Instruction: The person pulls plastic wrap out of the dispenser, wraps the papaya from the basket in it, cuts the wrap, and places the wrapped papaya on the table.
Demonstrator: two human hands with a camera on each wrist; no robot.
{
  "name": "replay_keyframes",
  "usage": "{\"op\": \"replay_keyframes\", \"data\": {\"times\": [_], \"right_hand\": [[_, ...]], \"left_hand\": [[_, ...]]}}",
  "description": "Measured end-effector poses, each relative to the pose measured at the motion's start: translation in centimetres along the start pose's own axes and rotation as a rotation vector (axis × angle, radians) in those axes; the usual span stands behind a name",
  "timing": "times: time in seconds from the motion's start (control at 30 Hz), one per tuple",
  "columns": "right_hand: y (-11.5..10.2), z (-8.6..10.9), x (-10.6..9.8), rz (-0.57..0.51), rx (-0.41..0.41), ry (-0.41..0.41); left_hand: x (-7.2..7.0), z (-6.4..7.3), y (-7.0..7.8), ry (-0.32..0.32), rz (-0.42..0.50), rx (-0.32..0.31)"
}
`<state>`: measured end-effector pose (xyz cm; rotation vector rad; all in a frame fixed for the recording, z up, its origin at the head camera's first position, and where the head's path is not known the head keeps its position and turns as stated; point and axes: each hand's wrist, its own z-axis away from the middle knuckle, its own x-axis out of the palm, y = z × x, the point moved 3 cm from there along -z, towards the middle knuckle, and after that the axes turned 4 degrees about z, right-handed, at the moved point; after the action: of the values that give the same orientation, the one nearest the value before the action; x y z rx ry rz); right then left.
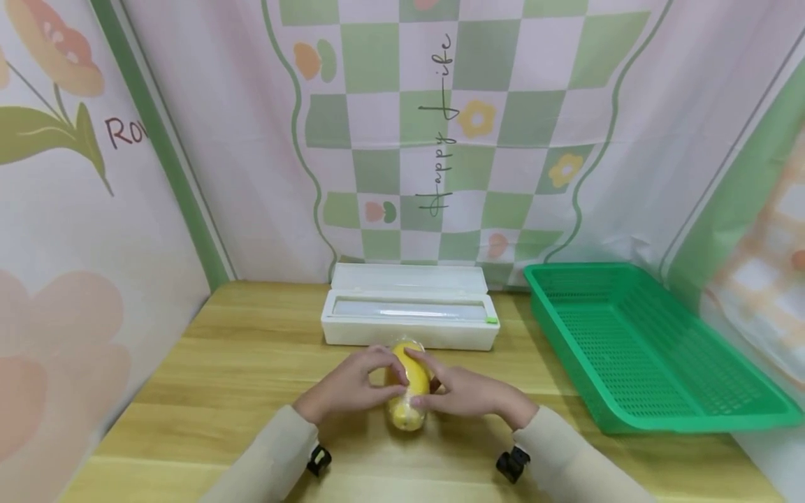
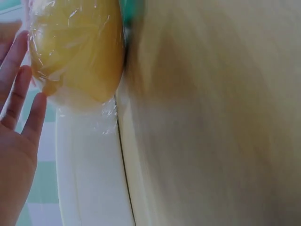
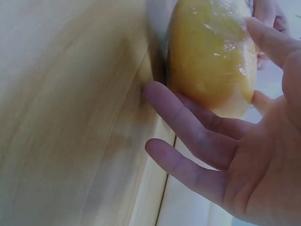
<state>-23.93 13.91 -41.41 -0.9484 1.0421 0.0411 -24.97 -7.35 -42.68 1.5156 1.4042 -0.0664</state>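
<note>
While the yellow fruit point(image 1: 407, 391) is sitting on the wooden table point(image 1: 239, 363) just in front of the white wrap dispenser point(image 1: 409, 318), both hands are closing around it. The left hand point(image 1: 352, 388) is curling over its left flank and the right hand point(image 1: 462, 391) is cupping the right flank, fingers pressing the clear film point(image 2: 101, 117) against the skin. By my judgement the wrapping is nearing its end: the film is already clinging all round, and the next move is calling for smoothing loose edges without tearing. The fruit's long axis is running from the dispenser toward the person. A green basket point(image 1: 635, 342) is lying right of the dispenser.
</note>
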Motion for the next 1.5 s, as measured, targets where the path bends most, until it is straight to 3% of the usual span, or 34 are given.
{"op": "replay_keyframes", "data": {"times": [0.27, 0.57, 0.77, 0.87, 0.93, 1.03, 1.07, 1.17, 1.27, 1.5], "right_hand": [[0.3, -0.3, -0.2, -0.002, -0.008, -0.017], [0.1, -0.5, 0.0, 0.0, -0.015, 0.027], [0.2, -0.5, 0.3, 0.038, -0.001, 0.089], [0.2, -0.3, 0.5, 0.04, -0.003, 0.105], [0.2, -0.2, 0.6, 0.058, -0.013, 0.117], [0.1, 0.0, 1.0, 0.073, -0.029, 0.139], [0.0, 0.1, 1.1, 0.079, -0.032, 0.145], [0.0, 0.3, 1.3, 0.068, -0.04, 0.153], [0.0, 0.4, 1.3, 0.06, -0.047, 0.152], [0.1, 0.4, 1.5, 0.006, -0.078, 0.129]], "left_hand": [[-1.0, 1.1, -0.7, 0.014, -0.024, -0.058], [-0.2, 1.0, -1.1, 0.05, 0.017, -0.059], [-0.1, 1.2, -1.0, 0.057, 0.061, -0.14], [-0.3, 1.5, -1.5, 0.044, 0.139, -0.278], [-0.6, 1.8, -2.2, 0.029, 0.177, -0.405], [-0.9, 2.2, -3.2, -0.034, 0.17, -0.522], [-0.8, 2.3, -3.4, -0.067, 0.163, -0.522], [-0.4, 1.9, -3.5, -0.161, 0.144, -0.43], [0.1, 1.2, -3.6, -0.213, 0.157, -0.376], [0.2, -0.3, -4.4, -0.272, 0.2, -0.526]]}}
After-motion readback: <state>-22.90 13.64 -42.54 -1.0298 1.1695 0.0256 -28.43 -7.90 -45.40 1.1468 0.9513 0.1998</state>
